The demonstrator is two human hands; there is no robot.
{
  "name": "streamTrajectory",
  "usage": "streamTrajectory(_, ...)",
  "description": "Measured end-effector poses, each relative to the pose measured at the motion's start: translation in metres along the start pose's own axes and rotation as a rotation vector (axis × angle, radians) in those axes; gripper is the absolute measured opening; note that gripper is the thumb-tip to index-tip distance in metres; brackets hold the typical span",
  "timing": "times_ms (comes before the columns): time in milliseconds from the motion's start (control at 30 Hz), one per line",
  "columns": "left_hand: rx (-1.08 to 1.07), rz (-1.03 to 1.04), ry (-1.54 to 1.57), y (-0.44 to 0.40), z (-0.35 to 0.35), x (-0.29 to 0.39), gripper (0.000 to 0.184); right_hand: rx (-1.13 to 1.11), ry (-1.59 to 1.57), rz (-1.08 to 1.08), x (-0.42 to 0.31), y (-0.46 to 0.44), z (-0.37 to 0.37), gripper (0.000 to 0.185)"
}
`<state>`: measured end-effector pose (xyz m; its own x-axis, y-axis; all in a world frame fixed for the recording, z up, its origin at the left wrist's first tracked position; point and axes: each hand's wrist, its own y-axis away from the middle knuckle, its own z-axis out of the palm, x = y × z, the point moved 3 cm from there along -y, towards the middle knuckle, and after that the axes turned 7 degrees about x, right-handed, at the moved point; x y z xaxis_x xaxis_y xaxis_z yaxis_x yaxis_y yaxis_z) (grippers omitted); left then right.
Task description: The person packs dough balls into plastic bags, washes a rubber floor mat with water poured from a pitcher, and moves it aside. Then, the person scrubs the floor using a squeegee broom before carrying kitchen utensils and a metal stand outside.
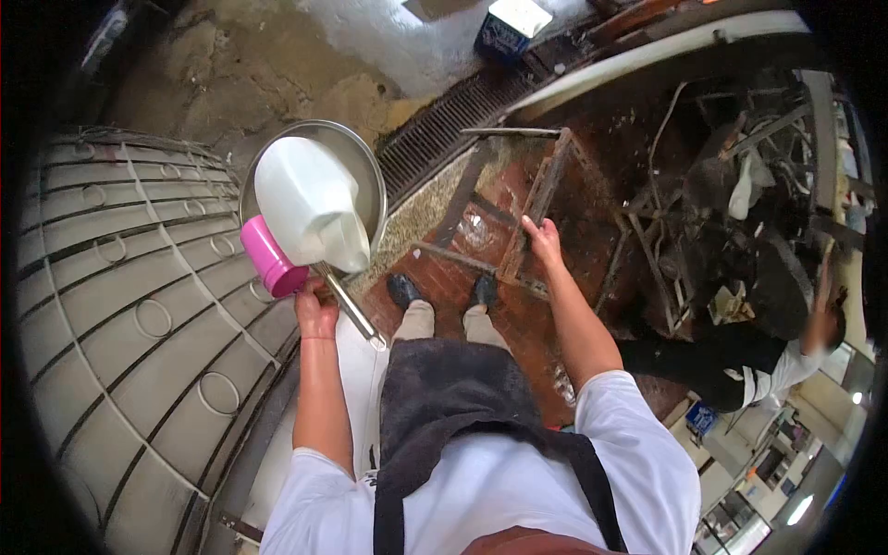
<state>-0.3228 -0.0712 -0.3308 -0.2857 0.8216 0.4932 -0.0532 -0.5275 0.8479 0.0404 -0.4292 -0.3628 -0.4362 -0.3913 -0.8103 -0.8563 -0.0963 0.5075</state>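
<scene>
My left hand (316, 314) is at the near side of a round metal bowl (377, 176), its fingers curled up at the rim and partly hidden. Inside the bowl lies a large white plastic jug (301, 190). A pink mug (270, 257) sits at the bowl's left edge, just above my left fingers. A metal handle (347, 303) sticks out toward me beside that hand; which tool it belongs to is hidden. My right hand (544, 242) is at the side bar of a worn rectangular metal frame (546, 180), fingers closed about the bar.
A wall with ring-patterned metal bars (139, 314) rises on the left. A drain grate (444, 125) crosses the wet floor ahead. A blue and white box (509, 32) stands beyond. Dark metal racks (675, 250) fill the right, where another person (777, 379) is.
</scene>
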Motion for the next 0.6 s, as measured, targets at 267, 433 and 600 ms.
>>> streamTrajectory(267, -0.188, 0.085, 0.179, 0.039, 0.116, 0.171, 0.013, 0.002, -0.291, 0.065, -0.159, -0.008, 0.081, 0.055)
streamTrajectory(433, -0.343, 0.276, 0.187, 0.074, 0.172, 0.292, 0.008, -0.140, -0.468, -0.055, -0.270, -0.024, 0.144, 0.028)
streamTrajectory(600, -0.325, 0.426, 0.190, 0.087, 0.209, 0.373, 0.020, -0.327, -0.806, 0.029, -0.392, -0.026, 0.212, 0.016)
